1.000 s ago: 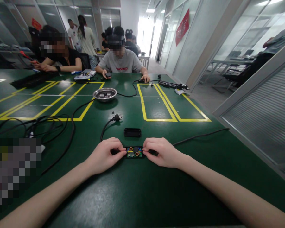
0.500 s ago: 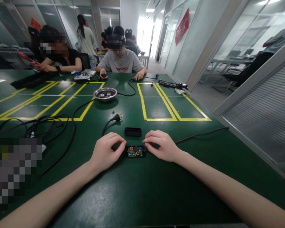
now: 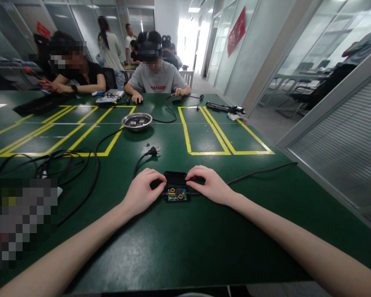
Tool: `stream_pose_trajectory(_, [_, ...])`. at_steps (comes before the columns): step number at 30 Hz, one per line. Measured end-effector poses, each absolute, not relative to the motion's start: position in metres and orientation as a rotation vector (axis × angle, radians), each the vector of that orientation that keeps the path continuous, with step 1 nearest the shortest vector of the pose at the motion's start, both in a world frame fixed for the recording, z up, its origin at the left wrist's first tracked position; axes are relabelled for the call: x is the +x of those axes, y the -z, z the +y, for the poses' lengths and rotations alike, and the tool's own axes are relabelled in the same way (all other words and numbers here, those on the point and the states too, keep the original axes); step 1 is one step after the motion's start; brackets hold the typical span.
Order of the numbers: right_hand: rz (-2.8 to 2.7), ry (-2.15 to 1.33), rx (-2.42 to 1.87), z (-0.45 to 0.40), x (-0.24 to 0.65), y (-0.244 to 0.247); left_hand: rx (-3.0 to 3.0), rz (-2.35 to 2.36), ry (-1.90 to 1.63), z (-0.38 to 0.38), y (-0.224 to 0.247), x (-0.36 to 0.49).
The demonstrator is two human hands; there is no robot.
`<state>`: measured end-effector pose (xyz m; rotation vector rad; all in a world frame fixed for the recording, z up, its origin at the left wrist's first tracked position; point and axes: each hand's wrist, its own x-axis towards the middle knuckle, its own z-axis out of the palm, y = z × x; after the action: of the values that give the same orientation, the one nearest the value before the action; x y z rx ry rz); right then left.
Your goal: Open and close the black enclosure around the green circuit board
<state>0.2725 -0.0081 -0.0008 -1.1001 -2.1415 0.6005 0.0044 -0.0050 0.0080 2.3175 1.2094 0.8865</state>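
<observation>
A small black case half with a circuit board (image 3: 177,194) in it lies on the green table, a cable leaving each end. Directly behind it is the black cover (image 3: 175,177), its hollow side showing. My left hand (image 3: 144,189) pinches the cover's left end between thumb and fingertips. At the cover's right end, my right hand (image 3: 210,185) has thumb and fingers closed on it in the same way. Both hands are just above the board, one at each side.
A plug (image 3: 153,151) lies behind my left hand, and a metal bowl (image 3: 137,121) with small metal parts stands farther back. Coiled cables (image 3: 64,165) are at left. Across the table (image 3: 173,247) sit two people; a black tool-like object (image 3: 225,108) lies at back right.
The cover has come nearer to the board and tilted, now between my fingertips. Both hands have closed on its ends. The person opposite has shifted both hands.
</observation>
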Motion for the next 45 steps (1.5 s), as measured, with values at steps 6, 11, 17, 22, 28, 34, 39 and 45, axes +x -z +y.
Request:
stream_pose_trajectory(6, [-2.145, -0.607, -1.088, -0.01, 0.271, 0.001, 2.273, 1.169, -0.894, -0.008, -0.009, 0.005])
stream_pose_trajectory(11, [-2.131, -0.622, -1.036, -0.011, 0.271, 0.002, 2.14, 1.197, -0.909, -0.009, -0.012, 0.004])
stream_pose_trajectory(17, [-2.037, -0.706, -0.95, -0.012, 0.272, 0.001, 1.956, 1.159, -0.945, -0.012, -0.015, 0.004])
stream_pose_trajectory(22, [-1.875, -0.843, -0.987, -0.013, 0.271, -0.001, 1.885, 1.118, -0.967, -0.015, -0.016, 0.006])
stream_pose_trajectory(28, [-1.785, -0.969, -0.996, -0.016, 0.269, -0.003, 1.868, 1.161, -1.0, -0.015, -0.017, 0.005])
stream_pose_trajectory(34, [-1.808, -0.979, -0.973, -0.016, 0.27, -0.004, 1.825, 1.143, -0.984, -0.016, -0.019, 0.004])
stream_pose_trajectory(39, [-1.791, -1.116, -1.048, -0.015, 0.272, -0.001, 1.835, 1.132, -0.958, -0.017, -0.019, 0.003])
stream_pose_trajectory(45, [-1.705, -1.222, -1.033, -0.016, 0.272, -0.001, 1.865, 1.121, -0.972, -0.017, -0.017, 0.003])
